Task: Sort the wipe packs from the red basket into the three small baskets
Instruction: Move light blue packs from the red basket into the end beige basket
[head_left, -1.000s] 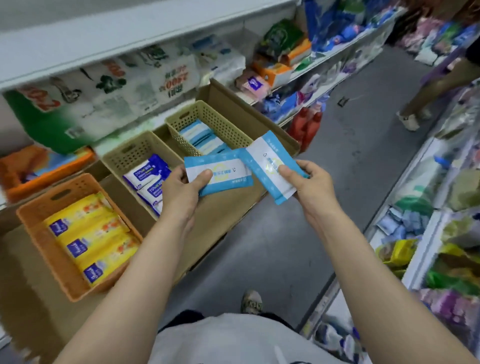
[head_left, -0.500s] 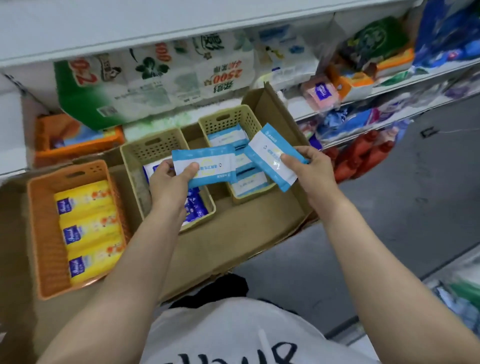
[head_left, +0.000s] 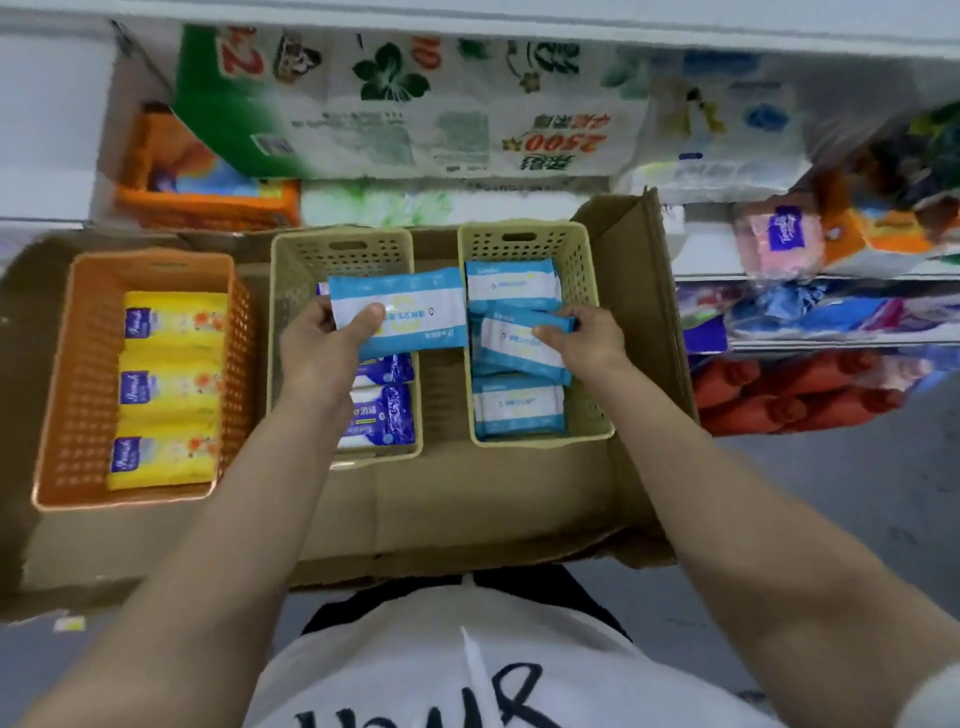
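Three small baskets stand in a cardboard tray. The orange basket (head_left: 62, 374) on the left holds yellow wipe packs (head_left: 169, 384). The middle beige basket (head_left: 291, 291) holds dark blue packs (head_left: 382, 415). The right beige basket (head_left: 587, 260) holds light blue packs (head_left: 511, 286). My left hand (head_left: 324, 348) grips a light blue pack (head_left: 410, 312) above the middle basket. My right hand (head_left: 587, 340) pinches another light blue pack (head_left: 514, 343), lowered tilted into the right basket on top of the packs there. The red basket is out of view.
The cardboard tray (head_left: 457, 499) has a raised flap (head_left: 644, 291) at its right side. Behind it run store shelves with tissue packages (head_left: 415, 109) and an orange box (head_left: 208, 192). Grey floor (head_left: 831, 519) lies to the right.
The view has swung down and left over the tray. My right hand has dropped its pack into the right basket. My left hand has carried its pack over the middle basket.
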